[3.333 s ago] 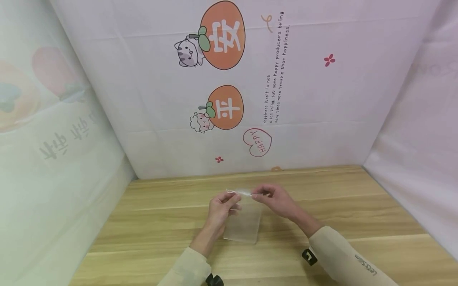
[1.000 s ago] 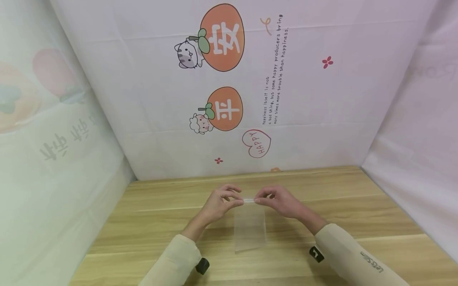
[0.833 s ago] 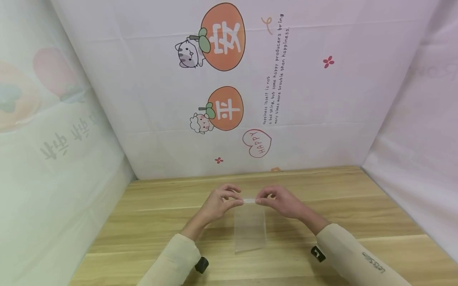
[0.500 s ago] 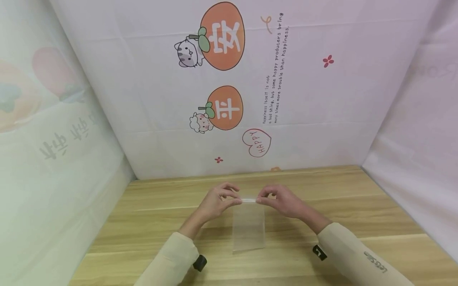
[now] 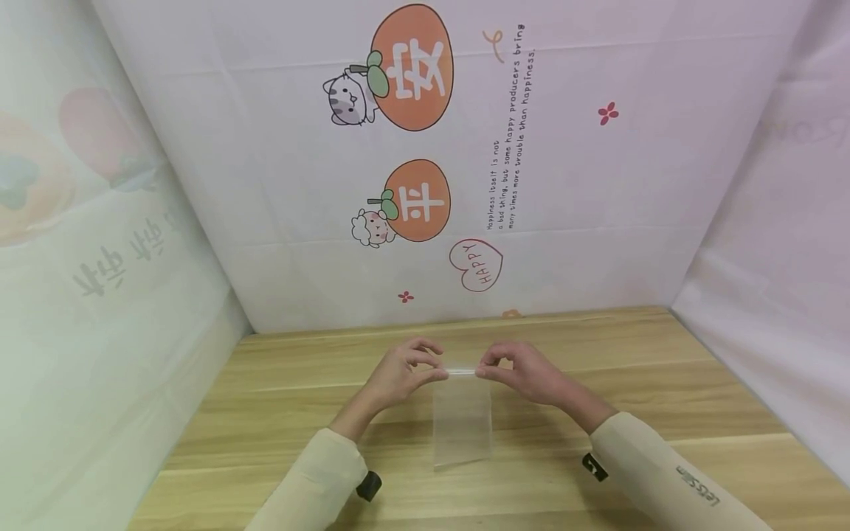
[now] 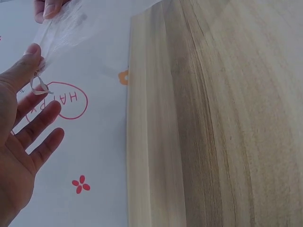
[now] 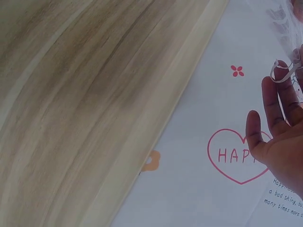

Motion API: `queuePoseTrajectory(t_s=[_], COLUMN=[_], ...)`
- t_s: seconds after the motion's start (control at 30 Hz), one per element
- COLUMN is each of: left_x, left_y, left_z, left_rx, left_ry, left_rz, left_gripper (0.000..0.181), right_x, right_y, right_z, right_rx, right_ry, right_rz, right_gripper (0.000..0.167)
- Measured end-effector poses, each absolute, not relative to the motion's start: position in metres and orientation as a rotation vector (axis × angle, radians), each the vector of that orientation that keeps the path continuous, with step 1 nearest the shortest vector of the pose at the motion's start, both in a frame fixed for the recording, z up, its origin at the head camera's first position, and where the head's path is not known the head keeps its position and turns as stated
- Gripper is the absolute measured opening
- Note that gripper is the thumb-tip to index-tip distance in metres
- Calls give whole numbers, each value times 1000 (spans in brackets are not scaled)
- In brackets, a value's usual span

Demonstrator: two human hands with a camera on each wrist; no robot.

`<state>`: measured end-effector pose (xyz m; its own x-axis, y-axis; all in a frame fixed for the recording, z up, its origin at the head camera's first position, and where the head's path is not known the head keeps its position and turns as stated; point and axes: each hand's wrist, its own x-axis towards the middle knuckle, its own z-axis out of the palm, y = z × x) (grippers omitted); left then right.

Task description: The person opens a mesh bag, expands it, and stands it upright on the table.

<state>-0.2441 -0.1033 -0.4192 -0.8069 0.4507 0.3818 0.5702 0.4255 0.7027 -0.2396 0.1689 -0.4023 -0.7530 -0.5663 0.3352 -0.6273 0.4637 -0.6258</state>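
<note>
A clear plastic bag hangs above the table between the two hands, its top edge bunched into a thin white line. The left hand pinches the left end of that edge between thumb and index finger. At the right end, the right hand pinches it the same way. In the left wrist view, the left hand has its other fingers spread, and a thin white string loops by its fingertips. The right wrist view shows the right hand with a similar white loop beside its fingers.
A wooden table lies under the hands. Behind it stands a white printed cloth, with more cloth at the left and right. Small black devices are at both sleeves.
Since the earliest frame the left hand has moved left and now pinches the bag's top edge from the side; the bag hangs slightly lower and farther right. Lately the hands have drawn slightly apart.
</note>
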Motion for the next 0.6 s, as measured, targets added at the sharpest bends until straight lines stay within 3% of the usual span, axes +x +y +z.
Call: queuePoseTrajectory(t_s=[0.6], left_x=[-246], left_y=[-105], left_z=[-416], left_rx=[-963], left_ry=[-2617], left_rz=[-1060], left_gripper=[25], right_x=[-237], right_y=[166], right_z=[-399], right_rx=[1124], right_ry=[-2597], right_rz=[981], right_gripper=[12])
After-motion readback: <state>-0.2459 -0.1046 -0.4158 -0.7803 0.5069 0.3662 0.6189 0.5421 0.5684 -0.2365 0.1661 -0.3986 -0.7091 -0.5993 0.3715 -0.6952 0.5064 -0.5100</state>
